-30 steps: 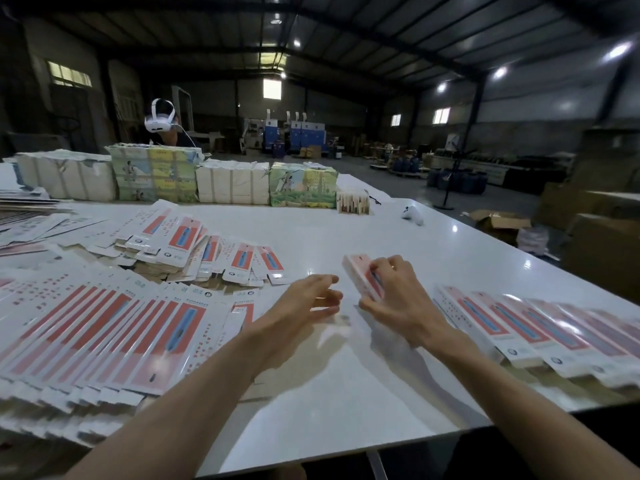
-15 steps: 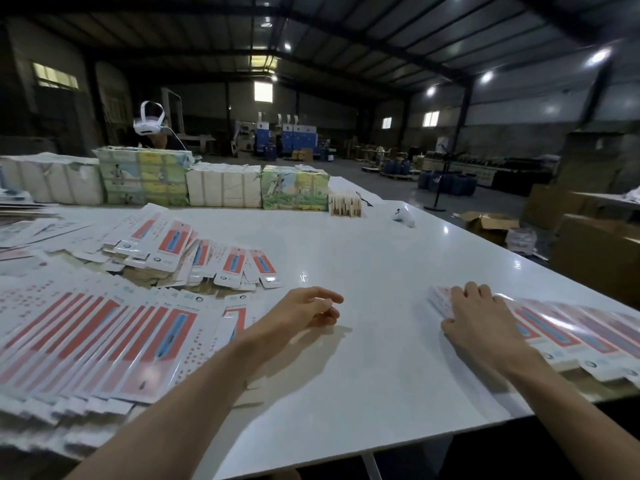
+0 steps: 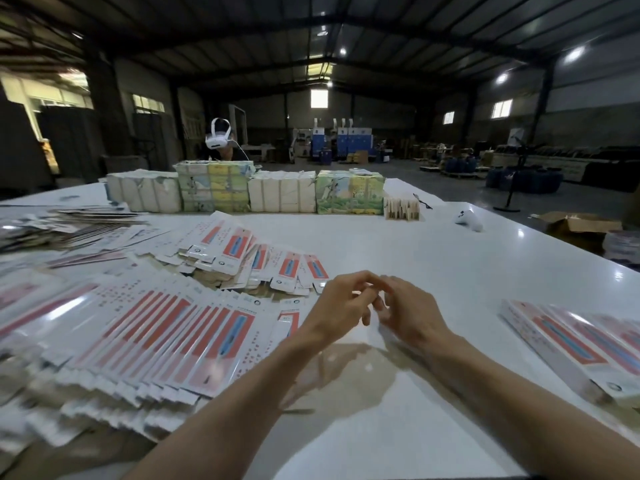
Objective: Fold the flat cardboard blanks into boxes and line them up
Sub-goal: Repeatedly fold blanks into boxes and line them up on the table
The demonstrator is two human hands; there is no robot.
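Flat white-and-red cardboard blanks point(image 3: 166, 337) lie fanned out in overlapping rows on the left of the white table point(image 3: 433, 258). A smaller loose heap of blanks point(image 3: 256, 261) sits behind them. Folded boxes point(image 3: 575, 348) are lined up side by side at the right edge. My left hand point(image 3: 341, 308) and my right hand point(image 3: 407, 311) hover together over the table's middle, fingertips touching each other, fingers loosely curled, holding nothing.
Wrapped bundles of stock point(image 3: 242, 190) form a wall along the table's far side, with a small wooden-looking stack point(image 3: 401, 209) and a white controller point(image 3: 469, 220) to their right. A person with a white headset point(image 3: 218, 138) works behind the bundles. Open cartons point(image 3: 578, 223) stand on the floor at right.
My right hand set the folded box at the left end of the row on the right, let go and came back to the middle, meeting my left hand. The view turned left.
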